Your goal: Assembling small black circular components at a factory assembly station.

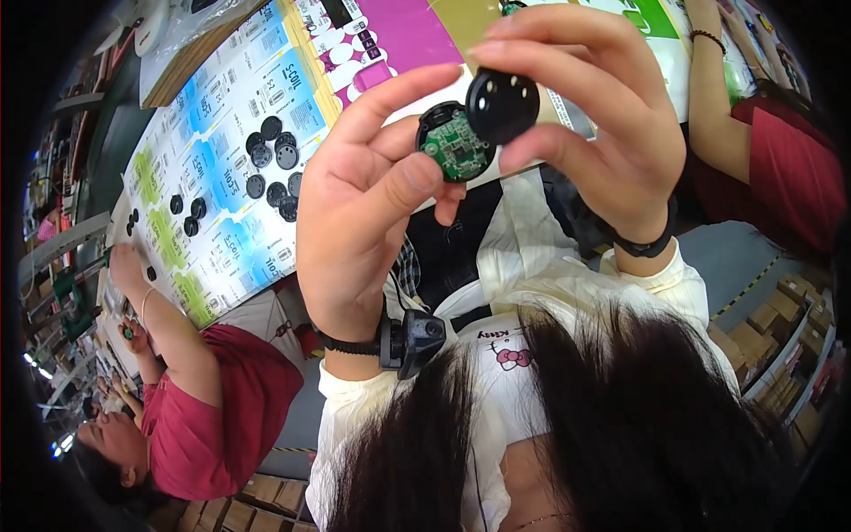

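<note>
My left hand (355, 204) grips a round black housing (429, 117) between thumb and fingers, its index finger stretched out above. A green circuit board (459, 149) sits inside that housing, facing up. In my right hand (620, 133) is a round, glossy black cover (503, 108) with small gold-coloured contacts, pinched between thumb and fingers. The cover is tilted and overlaps the right edge of the board in this view; whether the two touch, I cannot tell. Both pieces are held above the table's near edge. Several round black parts (286, 157) lie on the table left of my hands.
Printed sheets (239, 160) cover the table (390, 35). A wooden-edged tray (191, 58) stands at the far left. Co-workers in red sit on my left (226, 408) and right (789, 168); the left one's arm reaches over the table. Cardboard boxes (753, 346) stand behind at right.
</note>
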`<state>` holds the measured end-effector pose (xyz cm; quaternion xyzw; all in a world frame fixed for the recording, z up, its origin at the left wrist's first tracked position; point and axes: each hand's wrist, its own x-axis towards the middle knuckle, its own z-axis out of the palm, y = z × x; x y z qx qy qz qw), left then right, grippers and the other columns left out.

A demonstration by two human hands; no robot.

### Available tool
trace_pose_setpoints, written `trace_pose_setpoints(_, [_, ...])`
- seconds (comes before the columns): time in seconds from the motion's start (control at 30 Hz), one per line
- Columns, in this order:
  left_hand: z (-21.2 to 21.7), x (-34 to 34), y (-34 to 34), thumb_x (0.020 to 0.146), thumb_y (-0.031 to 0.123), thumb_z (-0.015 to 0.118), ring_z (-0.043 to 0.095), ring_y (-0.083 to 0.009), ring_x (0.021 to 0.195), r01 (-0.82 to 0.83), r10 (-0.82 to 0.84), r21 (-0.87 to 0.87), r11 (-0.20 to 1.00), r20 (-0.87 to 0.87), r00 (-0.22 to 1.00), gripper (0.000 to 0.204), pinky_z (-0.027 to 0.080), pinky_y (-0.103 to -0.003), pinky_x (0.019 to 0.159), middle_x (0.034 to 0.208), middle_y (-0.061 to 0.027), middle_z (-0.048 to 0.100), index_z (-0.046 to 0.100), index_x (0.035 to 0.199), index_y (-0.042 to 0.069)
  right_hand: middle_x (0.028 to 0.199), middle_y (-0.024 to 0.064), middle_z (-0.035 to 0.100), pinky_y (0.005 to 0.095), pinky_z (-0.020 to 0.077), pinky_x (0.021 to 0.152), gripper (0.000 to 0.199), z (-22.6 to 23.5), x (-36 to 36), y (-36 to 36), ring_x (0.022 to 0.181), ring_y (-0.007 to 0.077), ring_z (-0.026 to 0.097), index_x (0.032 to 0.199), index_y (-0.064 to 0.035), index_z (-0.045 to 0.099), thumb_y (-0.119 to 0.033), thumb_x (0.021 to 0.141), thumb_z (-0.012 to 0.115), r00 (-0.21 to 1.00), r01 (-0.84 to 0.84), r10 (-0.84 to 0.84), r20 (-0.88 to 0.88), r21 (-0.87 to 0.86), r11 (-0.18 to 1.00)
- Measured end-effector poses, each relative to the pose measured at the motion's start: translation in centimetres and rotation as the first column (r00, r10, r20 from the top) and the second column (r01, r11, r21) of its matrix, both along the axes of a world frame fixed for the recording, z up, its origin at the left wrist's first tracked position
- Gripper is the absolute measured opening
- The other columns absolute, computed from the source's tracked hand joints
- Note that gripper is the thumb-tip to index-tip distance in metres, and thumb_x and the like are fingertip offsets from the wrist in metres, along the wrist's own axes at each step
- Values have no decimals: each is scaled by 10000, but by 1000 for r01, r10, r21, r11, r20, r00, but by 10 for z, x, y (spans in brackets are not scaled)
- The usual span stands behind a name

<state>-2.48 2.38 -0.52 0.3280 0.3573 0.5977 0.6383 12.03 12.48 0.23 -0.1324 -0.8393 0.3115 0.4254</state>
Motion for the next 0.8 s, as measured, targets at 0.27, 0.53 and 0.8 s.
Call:
trace_pose_setpoints(0.27, [-8,16,-1,650,407,648,532,-173,875,-283,293,129,950,-66,954,688,427,-249,762,1023,-129,499,391,1103,-42,957,125,482,288,425,726,520,-1,-4,3,863,219,502,942,41,554,-258,528,653,966,-260,240,100,339,904])
trace_pose_setpoints(0.53, [-4,12,-6,588,520,644,534,-154,867,-199,200,21,980,-135,970,800,429,-252,772,1005,-109,512,396,1083,-59,935,133,479,303,421,711,488,20,-2,-6,842,234,504,936,51,555,-267,573,627,945,-273,218,243,227,935])
trace_pose_setpoints(0.8, [-4,16,-9,605,466,664,538,-158,869,-225,227,35,974,-86,970,743,431,-247,766,985,-109,523,418,1067,-62,932,138,484,306,419,705,447,23,-1,-10,822,237,506,930,46,563,-238,591,626,959,-249,176,221,363,898])
